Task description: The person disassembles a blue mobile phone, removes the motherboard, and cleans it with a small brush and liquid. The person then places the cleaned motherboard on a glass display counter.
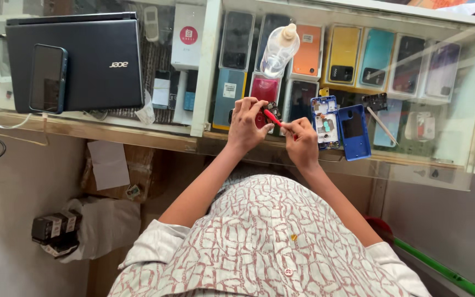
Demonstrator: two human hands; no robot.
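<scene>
1. I see the left hand point(244, 124) pinched on a small dark phone part point(272, 107), held just above the glass tabletop point(204, 71) at centre.
2. The right hand point(302, 140) is clamped on a red-handled tool point(273, 117); both hands sit close together, almost touching.
3. I judge the part light, stiff and fragile; it is best held by its edges, as the fingers do now.
4. The tool looks thin, light and rigid. Its long axis runs from near right to far left, tip towards the part.
5. Just right of the hands lies an opened blue phone point(325, 122) with its blue back cover point(354, 132) beside it, both flat, long axes near to far.
</scene>
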